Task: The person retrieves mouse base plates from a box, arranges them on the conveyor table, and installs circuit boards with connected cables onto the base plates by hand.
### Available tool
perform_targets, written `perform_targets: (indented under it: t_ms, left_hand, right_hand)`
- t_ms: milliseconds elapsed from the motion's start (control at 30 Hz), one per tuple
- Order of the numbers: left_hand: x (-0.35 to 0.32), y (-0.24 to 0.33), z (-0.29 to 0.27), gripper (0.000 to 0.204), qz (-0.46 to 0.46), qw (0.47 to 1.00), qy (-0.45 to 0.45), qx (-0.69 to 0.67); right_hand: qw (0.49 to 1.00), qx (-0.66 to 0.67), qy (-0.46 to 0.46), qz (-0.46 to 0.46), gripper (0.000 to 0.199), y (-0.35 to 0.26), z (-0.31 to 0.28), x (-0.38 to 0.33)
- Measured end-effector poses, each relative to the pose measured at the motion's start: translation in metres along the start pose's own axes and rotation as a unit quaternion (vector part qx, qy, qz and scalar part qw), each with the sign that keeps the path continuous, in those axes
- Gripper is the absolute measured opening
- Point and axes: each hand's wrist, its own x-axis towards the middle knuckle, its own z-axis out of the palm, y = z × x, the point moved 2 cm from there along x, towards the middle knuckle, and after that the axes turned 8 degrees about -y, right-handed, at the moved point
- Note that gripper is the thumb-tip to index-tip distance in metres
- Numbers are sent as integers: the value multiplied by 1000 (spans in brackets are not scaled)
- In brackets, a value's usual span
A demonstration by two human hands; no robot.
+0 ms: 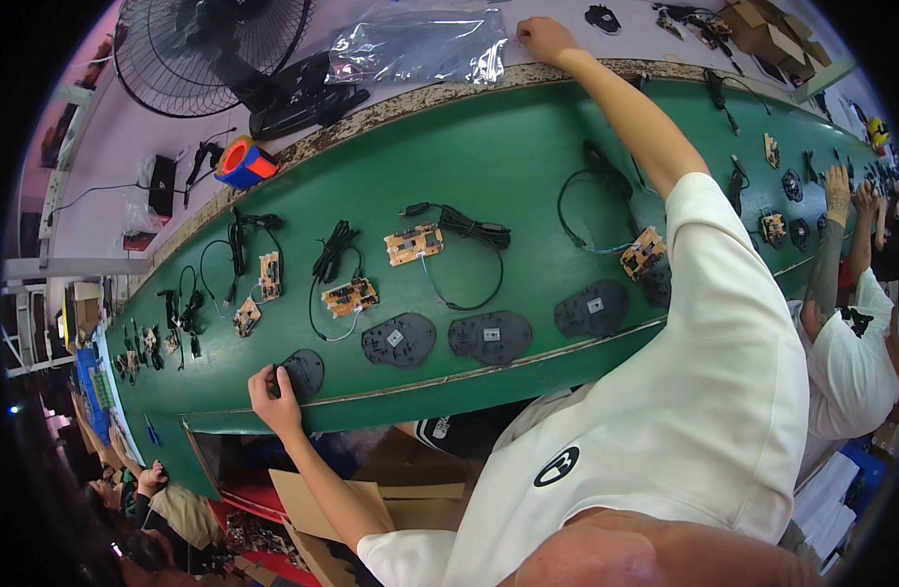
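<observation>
My left hand (275,399) is at the green table's near edge, its fingers closed at the rim of a black mouse base shell (304,373). My right hand (545,41) reaches across to the pale shelf beyond the table, just right of a clear plastic bag (417,49). Its fingers are curled in, and anything inside them is hidden. More mouse base shells, (397,340) among them, lie in a row along the near side. Beyond them are orange-brown circuit boards (350,296) with black cables (334,250).
A black fan (214,44) stands on the far shelf, near a blue and orange tape roll (245,162). A wooden ledge (371,115) borders the green table (371,176). An open cardboard box (322,489) sits below the near edge. Other people work at both ends.
</observation>
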Motion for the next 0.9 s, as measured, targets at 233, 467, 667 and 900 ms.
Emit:
perform_targets:
  t_ms: [233, 467, 667, 900]
  left_hand:
    - [-4, -5, -3, 18, 19, 1000, 2, 4]
    - [12, 5, 4, 20, 46, 999, 12, -11]
    - [-2, -8, -6, 20, 26, 1000, 17, 0]
    - [10, 0, 3, 24, 50, 998, 25, -5]
  right_hand:
    - [1000, -7, 18, -6, 17, 3, 7, -17]
    - [992, 52, 64, -97, 22, 70, -8, -26]
    - [998, -56, -10, -21, 28, 27, -8, -53]
    - [999, -33, 11, -10, 22, 36, -47, -81]
